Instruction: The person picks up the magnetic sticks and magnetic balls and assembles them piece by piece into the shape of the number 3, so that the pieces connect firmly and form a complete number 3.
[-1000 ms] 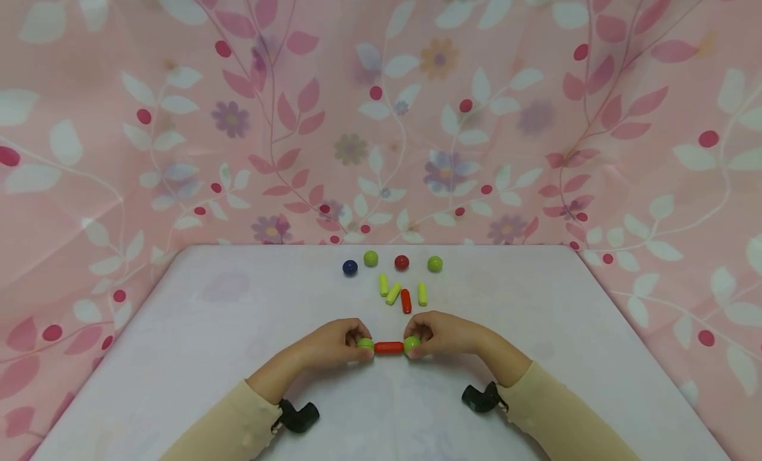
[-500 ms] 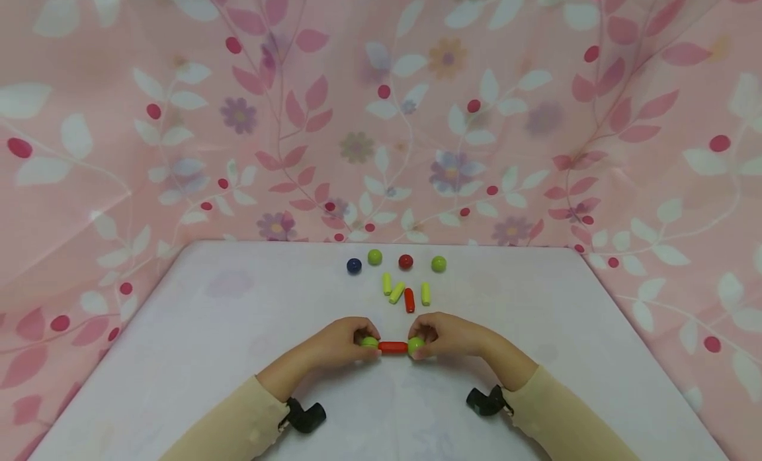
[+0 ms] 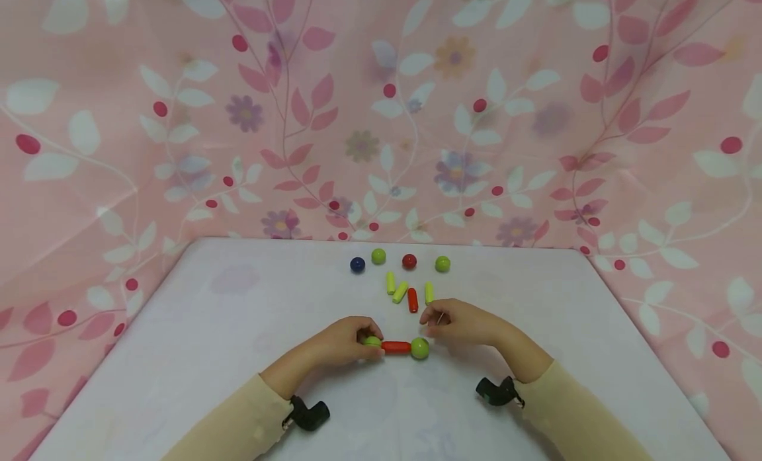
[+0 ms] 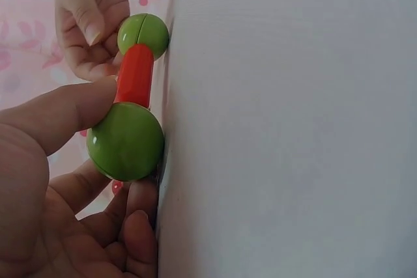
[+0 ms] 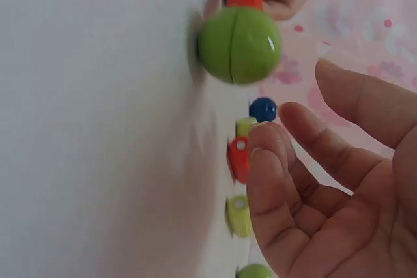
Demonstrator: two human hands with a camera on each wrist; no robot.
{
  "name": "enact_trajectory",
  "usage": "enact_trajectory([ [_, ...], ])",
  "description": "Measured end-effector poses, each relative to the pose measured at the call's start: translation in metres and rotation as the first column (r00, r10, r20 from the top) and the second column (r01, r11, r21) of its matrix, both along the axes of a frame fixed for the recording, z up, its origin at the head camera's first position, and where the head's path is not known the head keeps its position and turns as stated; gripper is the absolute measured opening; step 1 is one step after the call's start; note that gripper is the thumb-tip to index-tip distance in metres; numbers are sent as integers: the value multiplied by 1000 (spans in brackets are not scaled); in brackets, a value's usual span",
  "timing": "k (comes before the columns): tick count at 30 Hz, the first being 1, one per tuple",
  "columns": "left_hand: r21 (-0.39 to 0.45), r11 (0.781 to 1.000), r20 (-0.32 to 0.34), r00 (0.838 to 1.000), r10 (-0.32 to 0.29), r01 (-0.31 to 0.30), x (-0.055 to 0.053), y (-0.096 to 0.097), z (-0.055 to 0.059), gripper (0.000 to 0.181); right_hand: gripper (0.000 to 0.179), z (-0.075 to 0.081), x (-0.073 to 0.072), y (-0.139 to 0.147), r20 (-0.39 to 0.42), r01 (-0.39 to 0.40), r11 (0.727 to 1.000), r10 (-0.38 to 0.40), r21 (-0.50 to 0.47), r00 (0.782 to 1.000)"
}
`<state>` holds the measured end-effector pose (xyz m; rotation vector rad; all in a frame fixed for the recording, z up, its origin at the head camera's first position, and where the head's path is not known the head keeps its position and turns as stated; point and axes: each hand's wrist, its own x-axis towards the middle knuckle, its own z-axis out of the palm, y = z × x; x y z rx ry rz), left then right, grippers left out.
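Note:
A red rod (image 3: 396,347) lies on the table with a green ball at each end, joined in a dumbbell shape. My left hand (image 3: 342,342) pinches the left green ball (image 4: 127,141) between thumb and fingers, as the left wrist view shows up close. The right green ball (image 3: 419,348) is free of any hand. Just above and to the right of it is my right hand (image 3: 461,322), its fingers loosely bent and nothing between them. In the right wrist view that hand's thumb and fingers (image 5: 270,193) stand apart, away from the ball.
Farther back on the white table (image 3: 268,302) sit a dark blue ball (image 3: 357,264), a red ball (image 3: 409,261) and two green balls (image 3: 442,264). In front of them lie several yellow-green rods (image 3: 390,282) and one red rod (image 3: 413,300). A pink floral cloth (image 3: 357,117) hangs behind.
My right hand has let go of the right green ball and moved up and to the right. My left hand keeps its pinch on the left ball. The head view has shifted slightly.

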<state>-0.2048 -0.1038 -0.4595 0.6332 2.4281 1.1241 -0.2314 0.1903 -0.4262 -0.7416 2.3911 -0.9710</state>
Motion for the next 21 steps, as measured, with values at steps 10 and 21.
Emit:
enact_trajectory([
  [10,8,1000,4,1000,-16,16,-2,1,0,21,15,6,-27,12,-78,95,995,-95,-4,992],
  [21,12,1000,8,1000,-18,18,1,2,2,23,24,-2,-49,3,-28,363,931,-363,33,932],
])
